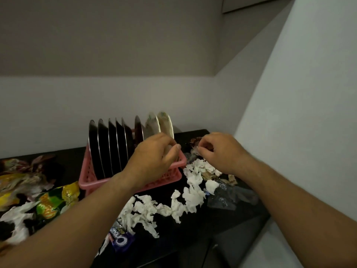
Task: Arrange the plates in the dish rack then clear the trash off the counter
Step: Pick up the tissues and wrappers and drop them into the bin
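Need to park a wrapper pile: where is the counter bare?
Bare counter between the left wrappers and the dish rack, and at the front edge below the clear plastic. Tissue scraps crowd the rack's front and right.

A crumpled purple wrapper (120,241) at the near edge of the dark surface (195,135) carries white lettering that reads roughly "Cream", beside a large white "O". The green and yellow packet (56,204) to its left has small print, too blurred to read.
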Demonstrator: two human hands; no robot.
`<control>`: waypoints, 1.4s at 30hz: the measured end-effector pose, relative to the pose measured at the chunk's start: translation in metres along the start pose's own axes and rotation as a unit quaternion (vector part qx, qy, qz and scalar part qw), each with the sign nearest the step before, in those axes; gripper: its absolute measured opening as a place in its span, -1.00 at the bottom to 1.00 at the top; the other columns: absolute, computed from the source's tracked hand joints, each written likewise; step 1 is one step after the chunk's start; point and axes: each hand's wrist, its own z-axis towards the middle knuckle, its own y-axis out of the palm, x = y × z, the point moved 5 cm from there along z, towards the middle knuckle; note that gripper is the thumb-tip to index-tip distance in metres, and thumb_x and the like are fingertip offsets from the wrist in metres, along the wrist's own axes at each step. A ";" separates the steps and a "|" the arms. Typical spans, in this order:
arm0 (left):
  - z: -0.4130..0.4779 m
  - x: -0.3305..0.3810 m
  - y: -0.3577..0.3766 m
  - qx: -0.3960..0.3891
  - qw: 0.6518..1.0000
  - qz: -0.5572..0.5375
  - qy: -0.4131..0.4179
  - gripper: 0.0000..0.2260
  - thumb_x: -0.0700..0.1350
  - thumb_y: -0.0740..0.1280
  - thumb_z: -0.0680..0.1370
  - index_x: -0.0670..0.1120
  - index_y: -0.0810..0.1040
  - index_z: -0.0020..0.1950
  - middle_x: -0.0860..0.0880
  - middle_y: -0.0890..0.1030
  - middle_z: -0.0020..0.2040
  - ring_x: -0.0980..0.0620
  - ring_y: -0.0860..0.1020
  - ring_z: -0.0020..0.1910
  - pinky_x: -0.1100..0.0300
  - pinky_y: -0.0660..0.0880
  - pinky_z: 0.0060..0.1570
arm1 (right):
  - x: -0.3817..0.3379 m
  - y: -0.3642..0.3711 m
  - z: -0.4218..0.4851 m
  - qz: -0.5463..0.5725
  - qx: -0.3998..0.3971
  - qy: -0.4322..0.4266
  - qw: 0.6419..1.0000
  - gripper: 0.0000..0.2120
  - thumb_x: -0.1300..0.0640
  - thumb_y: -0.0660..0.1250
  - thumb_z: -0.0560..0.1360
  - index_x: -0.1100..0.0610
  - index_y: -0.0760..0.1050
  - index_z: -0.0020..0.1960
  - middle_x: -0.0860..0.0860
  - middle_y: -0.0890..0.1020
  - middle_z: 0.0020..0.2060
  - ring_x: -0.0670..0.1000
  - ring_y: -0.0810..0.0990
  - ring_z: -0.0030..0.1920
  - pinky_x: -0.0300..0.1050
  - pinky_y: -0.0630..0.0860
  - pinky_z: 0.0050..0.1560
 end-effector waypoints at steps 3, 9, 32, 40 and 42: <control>0.008 0.011 0.011 -0.003 1.000 0.002 0.008 -0.77 0.10 0.22 0.58 0.01 0.60 0.01 0.15 0.56 -0.08 0.19 0.52 -0.11 0.17 0.50 -0.07 | 0.015 0.000 0.002 -0.013 -0.012 0.004 1.000 -0.83 -0.05 0.29 0.57 0.00 0.59 0.04 -0.09 0.57 -0.05 -0.09 0.54 -0.05 -0.10 0.54 0.00; 0.057 0.025 0.062 -0.014 1.000 0.009 0.014 -0.76 0.09 0.22 0.60 0.00 0.61 0.03 0.14 0.56 -0.07 0.19 0.50 -0.10 0.23 0.48 -0.07 | 0.081 0.003 0.023 -0.032 -0.047 0.036 0.998 -0.78 0.01 0.30 0.58 0.02 0.57 0.19 -0.05 0.58 0.07 -0.05 0.53 0.01 -0.14 0.49 0.04; 0.266 -0.073 0.303 -0.284 0.931 0.035 -0.228 -0.38 0.35 0.17 0.53 -0.03 0.37 0.44 -0.05 0.42 0.41 -0.06 0.43 0.30 0.13 0.40 0.13 | 0.285 0.140 0.105 -0.038 -0.227 0.114 0.966 -0.16 -0.32 0.32 0.43 -0.12 0.01 0.57 0.04 0.06 0.56 0.23 0.16 0.49 0.19 0.33 0.39; 0.264 -0.110 0.376 -0.439 0.858 0.100 -0.248 -0.06 0.47 0.24 0.38 0.01 0.01 0.60 -0.04 0.05 0.59 -0.10 0.07 0.55 0.04 0.09 0.50 | 0.316 0.176 0.118 -0.046 -0.238 0.109 0.964 -0.41 -0.24 0.17 0.58 -0.12 0.07 0.53 0.02 0.29 0.43 0.17 0.40 0.27 0.06 0.43 0.22; 0.260 -0.119 0.385 -0.438 0.856 0.087 -0.259 -0.04 0.46 0.27 0.38 0.03 -0.04 0.60 -0.03 -0.03 0.60 -0.09 0.01 0.56 0.05 0.06 0.51 | 0.315 0.179 0.124 -0.066 -0.222 0.103 0.967 -0.46 -0.27 0.10 0.60 -0.07 0.17 0.50 0.00 0.23 0.48 0.16 0.38 0.30 0.08 0.38 0.23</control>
